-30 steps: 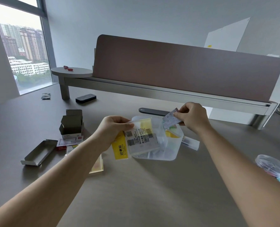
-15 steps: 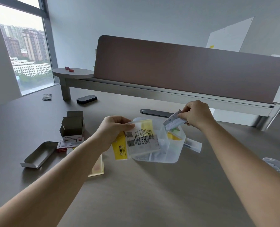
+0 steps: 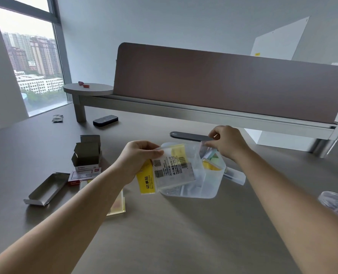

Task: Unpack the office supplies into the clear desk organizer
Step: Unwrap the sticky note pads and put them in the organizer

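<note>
The clear desk organizer (image 3: 209,186) stands on the brown desk at centre, with yellow and green sticky notes in its compartments. My left hand (image 3: 136,161) pinches the top edge of a clear sticky-note wrapper (image 3: 172,171) with a yellow strip and a barcode label, held just in front of the organizer's left side. My right hand (image 3: 227,143) pinches a small pad of notes (image 3: 204,148) and holds it down inside the organizer's back compartment; most of the pad is hidden behind the wall.
Opened grey cardboard boxes (image 3: 87,153), a red-and-white staples box (image 3: 83,174) and a flat grey tray (image 3: 47,188) lie at left. A yellow pad (image 3: 116,204) sits under my left forearm. A clear round lid (image 3: 336,202) lies at far right; a black eraser (image 3: 105,120) and raised shelf behind.
My right hand has lowered the small pad from above the organizer's rim into its back compartment. The left hand has kept the wrapper in place.
</note>
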A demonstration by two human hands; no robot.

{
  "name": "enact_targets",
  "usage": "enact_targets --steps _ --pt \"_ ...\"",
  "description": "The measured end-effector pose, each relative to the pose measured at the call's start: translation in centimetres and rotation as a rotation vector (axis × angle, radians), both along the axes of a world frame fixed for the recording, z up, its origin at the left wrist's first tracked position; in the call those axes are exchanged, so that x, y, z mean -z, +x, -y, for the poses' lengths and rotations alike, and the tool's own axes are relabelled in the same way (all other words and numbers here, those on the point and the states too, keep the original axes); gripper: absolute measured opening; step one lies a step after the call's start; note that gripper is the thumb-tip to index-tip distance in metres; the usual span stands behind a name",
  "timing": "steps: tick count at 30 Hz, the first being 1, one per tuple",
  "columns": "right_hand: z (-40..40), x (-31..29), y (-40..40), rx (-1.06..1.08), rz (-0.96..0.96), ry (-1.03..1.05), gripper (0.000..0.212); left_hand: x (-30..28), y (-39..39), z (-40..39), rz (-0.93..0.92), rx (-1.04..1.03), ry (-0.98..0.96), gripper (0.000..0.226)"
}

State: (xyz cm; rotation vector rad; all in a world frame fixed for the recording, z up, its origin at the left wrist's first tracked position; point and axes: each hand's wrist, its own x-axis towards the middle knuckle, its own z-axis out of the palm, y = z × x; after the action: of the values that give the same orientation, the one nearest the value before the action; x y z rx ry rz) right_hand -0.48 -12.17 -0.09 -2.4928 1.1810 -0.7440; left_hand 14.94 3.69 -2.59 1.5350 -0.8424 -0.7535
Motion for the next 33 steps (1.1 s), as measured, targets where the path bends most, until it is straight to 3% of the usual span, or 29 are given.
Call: enact_targets --steps 3,6,12,22,24,29,30,33 --pt "-0.1 0.3 -0.4 -0.027 0.142 0.112 0.023 -0.1 0.0 0.0 0.002 -0.002 -0.004 0.01" --pt "-0.6 0.3 -0.8 -0.06 0.115 0.116 0.012 -0.1 -0.2 -0.1 0.009 -0.004 -0.004 0.011" --pt "-2.2 0.7 -2.0 -0.078 0.163 0.049 0.022 0.1 -1.4 -0.3 -0.042 -0.01 -0.05 0.011" --pt "-2.5 2.6 -1.8 -0.066 -0.285 0.079 0.039 -0.1 -2.0 -1.6 -0.053 -0.046 -0.099 0.012" --pt "-2.6 2.5 -1.8 -0.073 -0.173 0.141 0.038 0.0 -1.8 -1.6 -0.058 -0.052 -0.094 0.012" --pt "-4.6 1.3 -2.6 -0.159 0.395 0.274 0.012 0.1 -1.9 -1.5 -0.1 -0.036 -0.112 0.011" --pt "-5.3 1.1 -2.8 -0.199 0.452 0.304 0.004 0.1 -2.0 -1.3 -0.113 -0.035 -0.117 0.01" --pt "-6.7 1.0 -3.0 -0.303 0.49 0.357 0.014 0.0 -2.6 -1.0 -0.154 -0.027 -0.134 0.009"
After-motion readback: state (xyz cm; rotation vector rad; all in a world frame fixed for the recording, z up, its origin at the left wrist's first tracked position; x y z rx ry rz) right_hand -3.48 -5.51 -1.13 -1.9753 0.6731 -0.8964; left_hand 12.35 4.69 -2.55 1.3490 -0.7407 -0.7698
